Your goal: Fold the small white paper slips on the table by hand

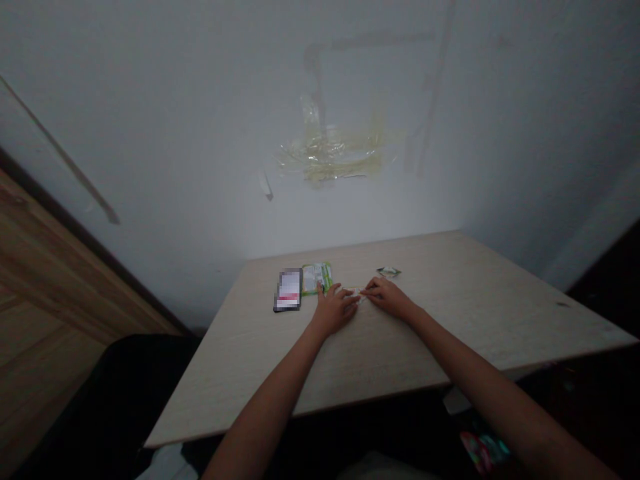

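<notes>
Possibly the small whitish piece creases or tears if the hands pull unevenly; its thin look suggests so. Spread fingers of the left hand could also nudge the green-and-white packet, which they overlap in view. Piece lies flat on the wooden tabletop, between both hands, at their fingertips. Left hand: open, palm down. Right hand: fingers bunched at the piece; cannot tell whether pinching.
</notes>
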`<act>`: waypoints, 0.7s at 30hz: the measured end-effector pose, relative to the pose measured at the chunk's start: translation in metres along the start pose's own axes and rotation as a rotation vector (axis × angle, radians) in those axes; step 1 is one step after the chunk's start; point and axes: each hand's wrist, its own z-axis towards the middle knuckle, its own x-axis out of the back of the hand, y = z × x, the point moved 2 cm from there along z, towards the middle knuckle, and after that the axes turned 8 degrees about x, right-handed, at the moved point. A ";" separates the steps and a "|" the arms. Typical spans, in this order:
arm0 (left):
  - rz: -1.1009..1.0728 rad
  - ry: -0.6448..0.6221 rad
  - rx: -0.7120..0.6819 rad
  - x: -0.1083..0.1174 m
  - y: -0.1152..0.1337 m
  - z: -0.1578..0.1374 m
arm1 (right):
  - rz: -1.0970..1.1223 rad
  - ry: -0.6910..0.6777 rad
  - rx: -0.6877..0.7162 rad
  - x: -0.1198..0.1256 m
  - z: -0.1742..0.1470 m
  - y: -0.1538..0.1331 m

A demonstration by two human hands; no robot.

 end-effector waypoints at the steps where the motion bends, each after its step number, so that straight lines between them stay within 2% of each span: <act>1: -0.001 0.000 0.000 0.000 0.000 0.000 | -0.003 0.001 -0.001 0.001 0.000 -0.001; 21: -0.004 -0.011 0.003 -0.002 -0.003 0.000 | -0.024 -0.042 0.019 0.003 0.003 0.001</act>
